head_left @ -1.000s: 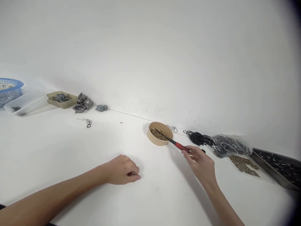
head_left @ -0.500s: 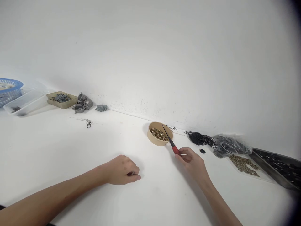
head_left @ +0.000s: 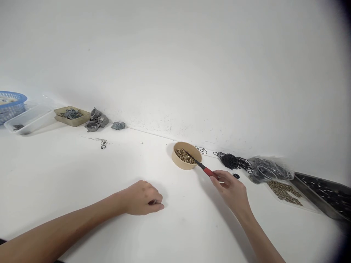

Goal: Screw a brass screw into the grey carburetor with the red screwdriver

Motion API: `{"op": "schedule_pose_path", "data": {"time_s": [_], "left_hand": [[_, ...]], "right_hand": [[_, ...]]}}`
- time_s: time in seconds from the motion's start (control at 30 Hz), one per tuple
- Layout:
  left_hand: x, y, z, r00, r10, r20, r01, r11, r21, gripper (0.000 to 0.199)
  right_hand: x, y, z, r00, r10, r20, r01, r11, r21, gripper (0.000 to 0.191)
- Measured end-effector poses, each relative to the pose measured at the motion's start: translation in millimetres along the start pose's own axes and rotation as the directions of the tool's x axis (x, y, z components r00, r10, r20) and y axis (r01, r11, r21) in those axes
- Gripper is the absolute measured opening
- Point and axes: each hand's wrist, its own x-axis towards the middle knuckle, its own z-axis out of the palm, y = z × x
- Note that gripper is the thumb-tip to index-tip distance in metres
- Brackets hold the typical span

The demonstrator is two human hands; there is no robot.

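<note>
while your right hand (head_left: 233,190) pinches the red-handled screwdriver (head_left: 204,168), its tip dips among brass screws in the tan bowl (head_left: 186,155), far right of centre; none lifted yet. your left hand (head_left: 142,198) rests curled, seemingly empty, on the white table (head_left: 68,175).

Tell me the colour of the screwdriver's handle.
Red, on the screwdriver held by the right hand; head view.

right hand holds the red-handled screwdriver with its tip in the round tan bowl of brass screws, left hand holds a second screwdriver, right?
Not quite. In the head view the left hand holds no screwdriver; it rests curled on the white table. The right hand does hold the red-handled screwdriver, tip in the round tan bowl.
</note>
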Motion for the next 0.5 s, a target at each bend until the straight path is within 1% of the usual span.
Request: {"op": "schedule_pose_path", "data": {"time_s": [0.37,0.5], "left_hand": [[0.5,1.0,-1.3,1.0,-0.008,0.002,0.008,1.0,-0.005,0.033],[0.5,1.3,-1.6,1.0,-0.003,-0.006,0.003,1.0,-0.007,0.033]], "right_hand": [[0.7,-2.2,-3.0,0.995,0.008,-0.096,-0.003,0.998,0.059,0.04],[-0.2,-0.9,-3.0,0.991,-0.023,-0.133,0.033,0.996,0.077,0.039]]}}
